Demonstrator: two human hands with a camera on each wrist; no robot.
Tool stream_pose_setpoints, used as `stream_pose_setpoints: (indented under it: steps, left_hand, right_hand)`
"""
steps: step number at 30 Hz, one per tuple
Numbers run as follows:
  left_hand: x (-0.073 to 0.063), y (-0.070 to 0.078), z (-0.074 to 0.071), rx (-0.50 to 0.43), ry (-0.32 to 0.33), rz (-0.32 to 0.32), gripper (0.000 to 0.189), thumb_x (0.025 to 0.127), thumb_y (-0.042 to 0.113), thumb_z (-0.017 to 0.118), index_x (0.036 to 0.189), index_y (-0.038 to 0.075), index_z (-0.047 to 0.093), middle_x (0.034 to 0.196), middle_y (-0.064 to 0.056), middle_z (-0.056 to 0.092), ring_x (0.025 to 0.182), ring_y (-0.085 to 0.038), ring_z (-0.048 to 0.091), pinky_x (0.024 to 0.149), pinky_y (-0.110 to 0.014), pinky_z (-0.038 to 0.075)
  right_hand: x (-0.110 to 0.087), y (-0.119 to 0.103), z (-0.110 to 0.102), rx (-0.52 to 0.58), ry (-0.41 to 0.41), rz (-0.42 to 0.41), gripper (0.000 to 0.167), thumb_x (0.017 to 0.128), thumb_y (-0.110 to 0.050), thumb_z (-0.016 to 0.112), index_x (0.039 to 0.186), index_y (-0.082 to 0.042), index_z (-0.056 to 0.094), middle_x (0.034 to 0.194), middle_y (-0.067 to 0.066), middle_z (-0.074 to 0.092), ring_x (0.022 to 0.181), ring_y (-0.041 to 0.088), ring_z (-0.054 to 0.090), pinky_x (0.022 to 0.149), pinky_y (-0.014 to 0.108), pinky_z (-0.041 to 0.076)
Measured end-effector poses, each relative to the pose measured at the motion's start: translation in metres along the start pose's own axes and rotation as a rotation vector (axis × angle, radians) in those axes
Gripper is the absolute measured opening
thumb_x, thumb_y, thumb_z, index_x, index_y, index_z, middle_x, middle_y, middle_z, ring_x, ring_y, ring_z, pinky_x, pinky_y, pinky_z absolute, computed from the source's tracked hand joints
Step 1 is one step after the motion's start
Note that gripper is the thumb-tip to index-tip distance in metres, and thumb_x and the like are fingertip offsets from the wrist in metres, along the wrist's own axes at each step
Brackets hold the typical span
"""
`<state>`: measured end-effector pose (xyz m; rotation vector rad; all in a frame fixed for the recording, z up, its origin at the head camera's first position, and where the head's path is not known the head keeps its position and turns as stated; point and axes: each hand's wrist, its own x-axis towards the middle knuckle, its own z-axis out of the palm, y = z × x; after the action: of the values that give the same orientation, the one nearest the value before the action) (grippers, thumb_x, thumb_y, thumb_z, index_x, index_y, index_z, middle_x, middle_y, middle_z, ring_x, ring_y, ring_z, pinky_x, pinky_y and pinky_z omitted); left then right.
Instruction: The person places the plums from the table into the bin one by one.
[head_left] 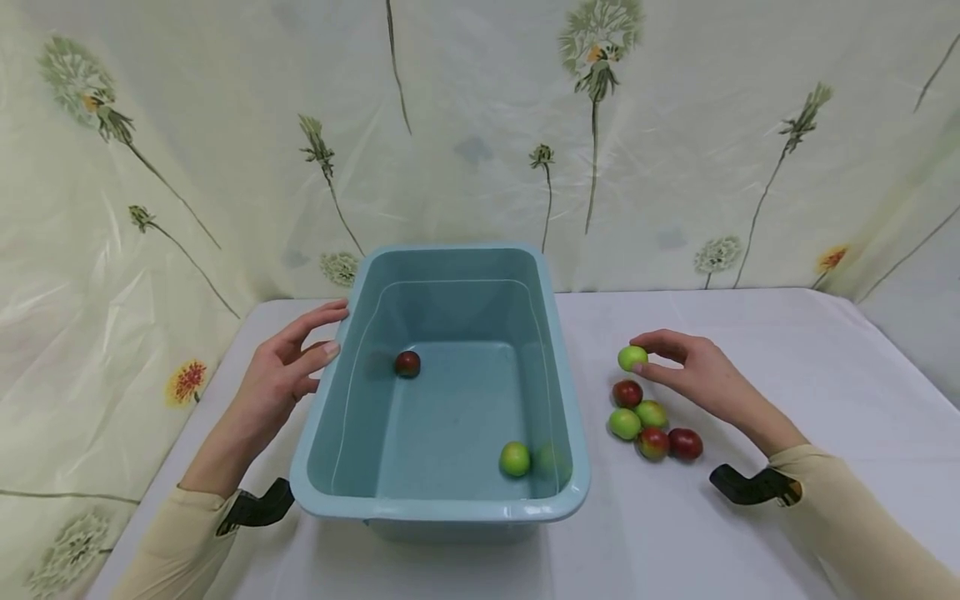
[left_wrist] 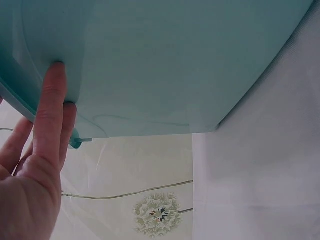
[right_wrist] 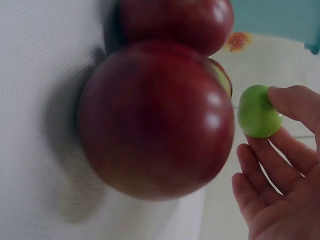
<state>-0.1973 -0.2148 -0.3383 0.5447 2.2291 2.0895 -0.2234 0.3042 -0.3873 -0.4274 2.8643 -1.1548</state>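
Note:
My right hand [head_left: 701,375] pinches a green plum [head_left: 633,358] between thumb and fingers, above a small group on the table. Beneath it lie a dark red plum [head_left: 627,393], two more green ones and two more red ones, close together. In the right wrist view, a large red plum [right_wrist: 157,120] fills the middle, with the pinched one beside it. My left hand [head_left: 281,375] rests against the left side of a blue plastic tub [head_left: 566,400]. The left wrist view shows fairly straight fingers [left_wrist: 50,110] touching its outer wall. Inside the tub sit a red plum [head_left: 407,364] and a green plum [head_left: 514,459].
A white cloth [head_left: 817,400] covers the table under the tub and plums. Behind it hangs a pale sheet [head_left: 465,108] printed with dandelions. Each sleeve has a black wrist mount [head_left: 753,485] on it.

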Motion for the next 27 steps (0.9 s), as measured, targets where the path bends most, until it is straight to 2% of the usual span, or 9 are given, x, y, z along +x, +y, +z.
stream_pose_setpoints:
  steps: [10,16,21,23,27]
  left_hand:
    - [0.001,0.000,0.001,-0.015,0.000,-0.003,0.040,0.102,0.015,0.053,0.141,0.010,0.051,0.151,-0.005,0.038,0.106,-0.021,0.065,0.075,-0.042,0.059]
    - [-0.001,0.000,0.000,-0.022,0.002,0.001,0.039,0.102,0.014,0.052,0.141,0.009,0.051,0.151,-0.005,0.038,0.105,-0.021,0.065,0.075,-0.041,0.059]
    - [0.000,0.001,0.001,-0.025,-0.001,0.004,0.039,0.102,0.013,0.052,0.141,0.009,0.051,0.151,-0.005,0.038,0.105,-0.021,0.065,0.075,-0.041,0.059]
    - [0.000,0.001,0.001,-0.023,-0.003,0.003,0.039,0.102,0.013,0.052,0.141,0.009,0.051,0.151,-0.005,0.038,0.105,-0.021,0.065,0.075,-0.041,0.059]
    - [0.001,0.002,0.001,-0.019,-0.003,-0.002,0.039,0.102,0.014,0.052,0.141,0.010,0.051,0.151,-0.005,0.038,0.105,-0.021,0.065,0.075,-0.041,0.059]
  right_hand:
    - [-0.002,-0.007,0.001,0.059,0.083,-0.009,0.041,0.093,-0.033,0.070,0.126,-0.011,0.061,0.124,0.009,0.062,0.128,0.039,0.049,0.100,0.059,0.042]
    - [-0.002,-0.012,0.000,0.083,0.105,-0.015,0.040,0.093,-0.031,0.069,0.127,-0.012,0.061,0.123,0.007,0.063,0.126,0.033,0.052,0.100,0.050,0.045]
    - [-0.001,-0.016,0.000,0.106,0.122,-0.007,0.041,0.094,-0.031,0.069,0.129,-0.013,0.060,0.124,0.006,0.063,0.127,0.031,0.051,0.101,0.051,0.044]
    - [0.000,-0.019,0.000,0.117,0.130,0.006,0.041,0.093,-0.031,0.069,0.129,-0.014,0.060,0.124,0.004,0.063,0.128,0.028,0.052,0.102,0.044,0.045]
    - [0.002,-0.026,-0.001,0.152,0.151,0.013,0.039,0.092,-0.031,0.071,0.127,-0.016,0.061,0.123,0.001,0.063,0.127,0.022,0.053,0.097,0.020,0.044]
